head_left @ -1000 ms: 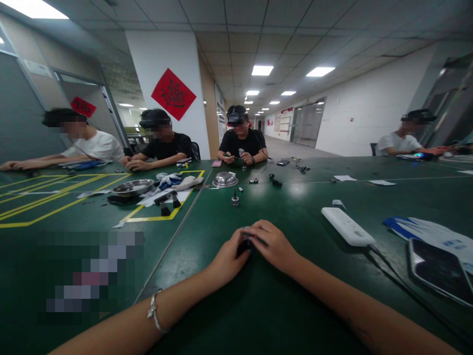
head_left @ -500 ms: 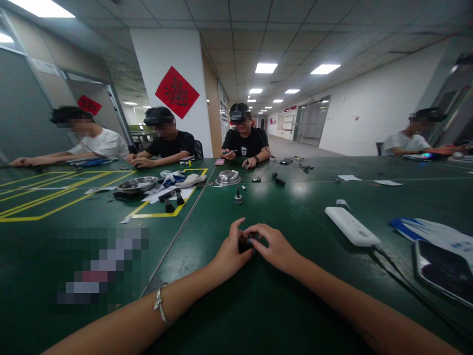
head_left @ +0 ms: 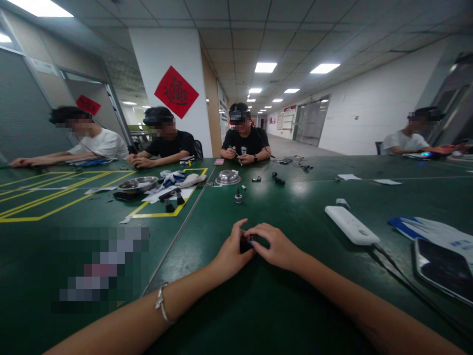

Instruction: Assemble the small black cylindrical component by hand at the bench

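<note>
My left hand [head_left: 229, 252] and my right hand [head_left: 276, 246] meet on the green table [head_left: 258, 305], both pinched round a small black part [head_left: 246, 243]. The part shows only in the gap between the fingers and I cannot make out its shape. A bracelet [head_left: 161, 303] sits on my left wrist. Both forearms rest low over the table.
A white power bank [head_left: 351, 225] with a cable lies to the right, then a phone [head_left: 443, 270] and a blue-white glove [head_left: 430, 230]. Ahead stand a small metal part [head_left: 238, 197] and a steel bowl [head_left: 227, 177]. Several people sit across and at the right.
My fingers have shifted on the black part, with the left thumb lifted higher. The view has turned slightly. The person opposite has raised both hands.
</note>
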Demonstrator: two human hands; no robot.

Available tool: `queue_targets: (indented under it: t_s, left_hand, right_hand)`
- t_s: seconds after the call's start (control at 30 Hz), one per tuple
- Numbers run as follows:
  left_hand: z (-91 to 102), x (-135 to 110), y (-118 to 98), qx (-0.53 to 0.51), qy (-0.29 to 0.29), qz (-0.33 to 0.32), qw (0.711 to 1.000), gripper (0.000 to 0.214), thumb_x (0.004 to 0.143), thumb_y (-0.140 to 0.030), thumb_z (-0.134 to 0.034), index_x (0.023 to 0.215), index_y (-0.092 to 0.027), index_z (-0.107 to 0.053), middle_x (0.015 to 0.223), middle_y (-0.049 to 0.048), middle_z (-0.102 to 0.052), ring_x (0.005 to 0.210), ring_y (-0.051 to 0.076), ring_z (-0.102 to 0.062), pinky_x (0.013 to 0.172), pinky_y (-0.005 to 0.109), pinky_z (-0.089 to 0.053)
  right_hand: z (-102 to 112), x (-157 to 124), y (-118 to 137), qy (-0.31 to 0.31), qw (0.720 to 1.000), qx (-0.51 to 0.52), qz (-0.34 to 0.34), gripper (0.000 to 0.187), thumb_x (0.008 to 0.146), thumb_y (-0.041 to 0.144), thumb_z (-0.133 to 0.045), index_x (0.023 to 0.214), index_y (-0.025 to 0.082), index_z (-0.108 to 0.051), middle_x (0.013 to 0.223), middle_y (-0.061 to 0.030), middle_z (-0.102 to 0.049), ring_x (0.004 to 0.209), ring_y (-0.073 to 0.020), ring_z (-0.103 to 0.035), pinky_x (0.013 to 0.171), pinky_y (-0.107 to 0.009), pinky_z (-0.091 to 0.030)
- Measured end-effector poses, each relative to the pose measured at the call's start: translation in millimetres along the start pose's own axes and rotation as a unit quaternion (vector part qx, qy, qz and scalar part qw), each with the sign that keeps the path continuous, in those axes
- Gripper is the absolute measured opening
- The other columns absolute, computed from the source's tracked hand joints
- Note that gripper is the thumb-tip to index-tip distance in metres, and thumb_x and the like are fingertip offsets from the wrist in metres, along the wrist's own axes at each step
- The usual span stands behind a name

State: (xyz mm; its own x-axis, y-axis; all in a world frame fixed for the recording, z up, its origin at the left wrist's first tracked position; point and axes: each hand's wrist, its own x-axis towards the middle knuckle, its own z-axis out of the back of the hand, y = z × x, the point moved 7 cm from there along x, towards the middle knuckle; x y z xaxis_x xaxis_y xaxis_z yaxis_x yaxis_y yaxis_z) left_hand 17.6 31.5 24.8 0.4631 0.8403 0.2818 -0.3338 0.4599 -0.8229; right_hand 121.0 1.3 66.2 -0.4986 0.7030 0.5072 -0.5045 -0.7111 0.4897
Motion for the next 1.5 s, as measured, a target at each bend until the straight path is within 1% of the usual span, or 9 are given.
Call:
queue_targets:
  t_s: [0.2, 0.37, 0.53, 0.7, 0.93, 1.1, 1.23, 1.37, 1.5]
  left_hand:
    - [-0.1, -1.9, -5.4, 0.012, 0.006, -0.005, 1.000, 0.065, 0.073, -0.015, -0.056, 0.130, -0.020, -0.025, 0.105, 0.0054, -0.058, 0.100, 0.020, -0.058, 0.092, 0.041, -0.044]
    - [-0.4, -1.6, -5.8, 0.021, 0.007, -0.011, 1.000, 0.064, 0.072, -0.014, -0.056, 0.129, -0.019, -0.028, 0.107, 0.0076, -0.057, 0.101, 0.021, -0.057, 0.091, 0.040, -0.043]
    - [-2.6, -2.5, -4.7, 0.038, 0.019, -0.008, 0.999, 0.064, 0.073, -0.014, -0.056, 0.130, -0.018, -0.027, 0.100, 0.0055, -0.057, 0.091, 0.020, -0.058, 0.085, 0.038, -0.046]
    - [-4.7, -4.2, -3.9, 0.038, 0.029, -0.012, 0.999, 0.066, 0.076, -0.018, -0.057, 0.133, -0.017, -0.023, 0.108, 0.0095, -0.056, 0.095, 0.022, -0.057, 0.085, 0.040, -0.045]
    - [1.9, -5.3, -14.1, 0.029, -0.030, -0.080, 0.996, 0.069, 0.068, -0.007, -0.060, 0.129, -0.019, -0.029, 0.113, 0.0093, -0.052, 0.107, 0.023, -0.051, 0.095, 0.043, -0.040]
    - [-0.8, -7.8, -17.0, 0.031, -0.025, -0.093, 0.995, 0.074, 0.071, -0.005, -0.056, 0.134, -0.023, -0.022, 0.115, 0.0077, -0.052, 0.106, 0.020, -0.053, 0.095, 0.041, -0.042]
    - [-5.6, -10.8, -28.4, 0.124, -0.007, -0.134, 0.983, 0.056, 0.081, -0.011, -0.051, 0.132, -0.022, -0.031, 0.123, 0.0092, -0.049, 0.113, 0.021, -0.048, 0.098, 0.042, -0.040]
    - [-11.4, -10.4, -31.2, 0.223, 0.039, -0.127, 0.966, 0.027, 0.084, -0.009, -0.044, 0.108, -0.019, -0.053, 0.113, 0.0072, -0.055, 0.104, 0.020, -0.052, 0.093, 0.038, -0.044]
    - [-2.5, -7.9, -29.4, 0.230, 0.036, -0.084, 0.969, 0.037, 0.082, -0.011, -0.050, 0.117, -0.019, -0.045, 0.112, 0.0068, -0.057, 0.102, 0.019, -0.054, 0.090, 0.036, -0.045]
  right_hand:
    - [-3.2, -0.4, -12.5, -0.038, 0.997, 0.014, -0.064, 0.022, 0.076, 0.010, -0.061, 0.095, 0.020, -0.060, 0.086, -0.0014, -0.058, 0.080, -0.0139, -0.055, 0.075, -0.028, -0.044]
    - [-4.3, -0.8, -13.3, -0.046, 0.996, 0.012, -0.075, 0.020, 0.075, 0.013, -0.062, 0.094, 0.020, -0.058, 0.086, -0.0007, -0.056, 0.078, -0.0137, -0.055, 0.073, -0.028, -0.043]
    - [-3.8, -6.2, -19.7, -0.056, 0.994, -0.030, -0.090, 0.045, 0.077, 0.025, -0.062, 0.119, 0.019, -0.046, 0.090, -0.0037, -0.055, 0.081, -0.0176, -0.053, 0.077, -0.034, -0.043]
    - [-0.9, -11.2, -19.7, -0.087, 0.993, -0.041, -0.067, 0.040, 0.088, 0.032, -0.045, 0.126, 0.019, -0.040, 0.101, -0.0079, -0.053, 0.089, -0.0194, -0.052, 0.080, -0.036, -0.043]
    - [2.3, -11.1, -12.2, -0.099, 0.991, -0.082, -0.037, 0.033, 0.091, 0.030, -0.038, 0.122, 0.020, -0.044, 0.104, -0.0082, -0.054, 0.095, -0.0211, -0.052, 0.084, -0.038, -0.042]
    - [7.0, -12.0, -10.7, -0.133, 0.987, -0.087, -0.025, 0.034, 0.090, 0.028, -0.037, 0.123, 0.020, -0.042, 0.107, -0.0092, -0.052, 0.096, -0.0214, -0.052, 0.084, -0.038, -0.041]
    - [9.8, -13.4, -10.2, -0.163, 0.983, -0.080, -0.028, 0.034, 0.090, 0.027, -0.036, 0.123, 0.019, -0.041, 0.107, -0.0094, -0.050, 0.096, -0.0212, -0.051, 0.085, -0.039, -0.041]
    - [10.6, -14.4, -9.4, -0.179, 0.981, -0.066, -0.037, 0.035, 0.090, 0.027, -0.036, 0.125, 0.019, -0.040, 0.107, -0.0099, -0.049, 0.096, -0.0214, -0.051, 0.085, -0.040, -0.043]
    - [10.0, -14.6, -7.8, -0.173, 0.982, -0.062, -0.032, 0.036, 0.090, 0.027, -0.036, 0.125, 0.020, -0.042, 0.108, -0.0102, -0.049, 0.095, -0.0211, -0.051, 0.085, -0.040, -0.044]
